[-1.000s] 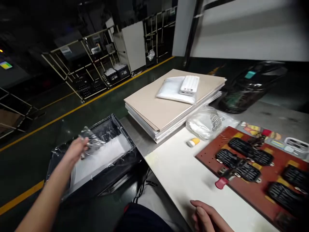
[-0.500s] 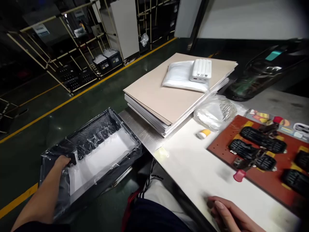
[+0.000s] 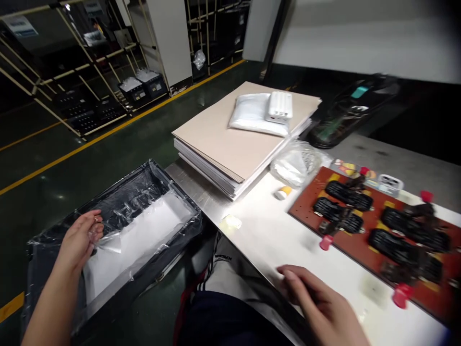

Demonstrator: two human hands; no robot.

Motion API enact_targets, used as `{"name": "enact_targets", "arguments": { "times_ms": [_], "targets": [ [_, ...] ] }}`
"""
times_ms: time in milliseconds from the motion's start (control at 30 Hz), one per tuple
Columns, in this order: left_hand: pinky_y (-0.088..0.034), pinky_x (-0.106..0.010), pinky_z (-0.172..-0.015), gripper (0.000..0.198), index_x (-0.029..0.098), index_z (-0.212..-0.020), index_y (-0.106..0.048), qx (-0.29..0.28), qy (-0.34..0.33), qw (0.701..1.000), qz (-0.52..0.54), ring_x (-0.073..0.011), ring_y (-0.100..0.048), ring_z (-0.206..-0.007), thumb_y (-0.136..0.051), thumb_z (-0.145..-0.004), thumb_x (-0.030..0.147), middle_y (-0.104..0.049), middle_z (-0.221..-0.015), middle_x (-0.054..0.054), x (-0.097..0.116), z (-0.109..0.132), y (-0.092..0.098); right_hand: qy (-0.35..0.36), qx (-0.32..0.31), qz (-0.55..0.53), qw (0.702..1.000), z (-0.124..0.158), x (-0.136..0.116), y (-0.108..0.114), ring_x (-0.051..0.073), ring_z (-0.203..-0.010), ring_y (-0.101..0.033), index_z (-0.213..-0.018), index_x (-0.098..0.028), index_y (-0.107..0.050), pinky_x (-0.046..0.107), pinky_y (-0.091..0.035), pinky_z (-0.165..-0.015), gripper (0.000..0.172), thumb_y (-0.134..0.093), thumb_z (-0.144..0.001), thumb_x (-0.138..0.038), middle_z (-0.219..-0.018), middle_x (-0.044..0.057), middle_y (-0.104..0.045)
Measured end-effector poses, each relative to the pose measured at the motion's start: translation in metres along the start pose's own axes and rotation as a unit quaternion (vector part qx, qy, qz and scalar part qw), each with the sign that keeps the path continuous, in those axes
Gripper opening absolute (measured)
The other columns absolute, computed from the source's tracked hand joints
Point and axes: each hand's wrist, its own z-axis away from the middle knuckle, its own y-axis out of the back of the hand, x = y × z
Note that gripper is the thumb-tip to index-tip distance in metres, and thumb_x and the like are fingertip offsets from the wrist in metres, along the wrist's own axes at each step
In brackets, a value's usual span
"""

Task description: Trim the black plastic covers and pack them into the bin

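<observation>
Spanning lower centre to right: white-topped workbench [image 3: 259,226]. Black crate [image 3: 185,233] sits against its left edge, lined with clear plastic. Red-brown fixture board [image 3: 302,206] lies on the bench at right, carrying black ribbed parts [image 3: 347,194] and clamps with red handles [image 3: 326,242]. Stack of sheets [image 3: 212,139], tan on top and white below, sits on the bench's far left corner. White sheet [image 3: 140,240] lies inside the crate.

Left hand [image 3: 81,238] is over the crate's left half, thumb and fingers drawn together on clear plastic film [image 3: 111,242]; film extends right, above the white sheet. Right hand [image 3: 320,307] is at the bench's near edge, fingers curled, thumb near index; can't tell whether it holds anything.

Crumpled clear bag [image 3: 295,163] lies between stack and board. White pouch [image 3: 248,113] rests on the stack, white power bank [image 3: 280,106] on the pouch's right part. Small orange-and-white cap [image 3: 283,193] lies just beside the bag.
</observation>
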Motion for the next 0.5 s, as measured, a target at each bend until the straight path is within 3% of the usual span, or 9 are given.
{"name": "enact_targets", "arguments": {
  "times_ms": [133, 233, 300, 400, 467, 500],
  "targets": [
    [-0.038, -0.022, -0.052, 0.035, 0.027, -0.117, -0.058, -0.163, -0.085, 0.969, 0.165, -0.0098, -0.049, -0.066, -0.058, -0.091, 0.051, -0.054, -0.095, 0.000, 0.053, 0.096, -0.098, 0.037, -0.187, -0.152, 0.970, 0.012, -0.050, -0.040, 0.019, -0.082, -0.068, -0.109, -0.020, -0.069, 0.027, -0.054, -0.072, 0.052, -0.046, -0.097, -0.065, -0.092, 0.006, -0.073],
    [-0.041, -0.024, -0.051, 0.031, 0.024, -0.113, -0.062, -0.349, -0.119, 0.880, 0.300, -0.0105, -0.049, -0.064, -0.052, -0.096, 0.048, -0.051, -0.093, -0.003, 0.084, 0.172, -0.173, 0.024, -0.240, -0.296, 0.924, 0.015, -0.055, -0.049, 0.018, -0.085, -0.069, -0.128, -0.017, -0.061, 0.029, -0.051, -0.075, 0.065, -0.045, -0.095, -0.071, -0.109, 0.010, -0.072],
    [-0.046, -0.026, -0.054, 0.032, 0.025, -0.111, -0.064, -0.449, -0.118, 0.818, 0.340, -0.0122, -0.052, -0.066, -0.049, -0.097, 0.050, -0.052, -0.093, -0.004, 0.097, 0.213, -0.214, 0.014, -0.219, -0.389, 0.895, 0.018, -0.045, -0.033, 0.017, -0.082, -0.068, -0.128, -0.014, -0.061, 0.028, -0.049, -0.073, 0.071, -0.052, -0.090, -0.074, -0.103, 0.011, -0.072],
    [-0.053, -0.031, -0.065, 0.035, 0.027, -0.109, -0.066, -0.557, -0.089, 0.753, 0.339, -0.0165, -0.058, -0.074, -0.047, -0.097, 0.053, -0.056, -0.097, -0.006, 0.110, 0.254, -0.265, 0.009, -0.133, -0.468, 0.874, 0.032, -0.019, 0.013, 0.013, -0.068, -0.063, -0.107, -0.012, -0.068, 0.024, -0.047, -0.066, 0.064, -0.078, -0.074, -0.066, -0.077, 0.003, -0.067],
    [-0.056, -0.036, -0.077, 0.039, 0.028, -0.112, -0.066, -0.603, -0.087, 0.740, 0.286, -0.0212, -0.062, -0.086, -0.046, -0.096, 0.057, -0.060, -0.109, -0.008, 0.117, 0.273, -0.297, 0.002, -0.047, -0.479, 0.877, 0.046, -0.001, 0.047, 0.011, -0.061, -0.059, -0.092, -0.012, -0.069, 0.024, -0.046, -0.062, 0.057, -0.090, -0.063, -0.057, -0.069, 0.000, -0.064],
    [-0.056, -0.037, -0.081, 0.041, 0.028, -0.115, -0.065, -0.611, -0.097, 0.746, 0.245, -0.0227, -0.064, -0.091, -0.047, -0.095, 0.058, -0.062, -0.114, -0.009, 0.121, 0.283, -0.312, 0.000, 0.006, -0.479, 0.878, 0.054, 0.008, 0.062, 0.010, -0.059, -0.057, -0.086, -0.012, -0.068, 0.023, -0.045, -0.060, 0.055, -0.091, -0.061, -0.055, -0.068, 0.000, -0.063]
  ]
}}
